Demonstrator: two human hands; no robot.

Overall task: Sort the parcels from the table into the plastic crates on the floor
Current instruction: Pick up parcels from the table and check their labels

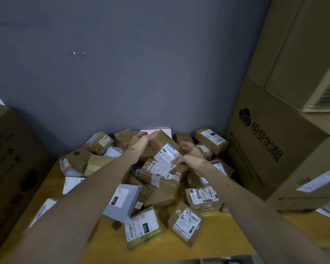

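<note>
— Cardboard first: what stands around you?
— Big cartons rise on your right and another on your left, flanking the yellow table against the grey wall.
— And the parcels?
— They're heaped on the table; you're lifting a brown labelled parcel just above the pile.
— My hands?
— Your left hand grips its far left edge; your right hand is spread wide, fingertips touching its label

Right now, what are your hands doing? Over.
Left hand on the brown box, top of the pile. Right hand open beside it, thumb near its label. Other parcels packed underneath. Crates out of view.
</note>
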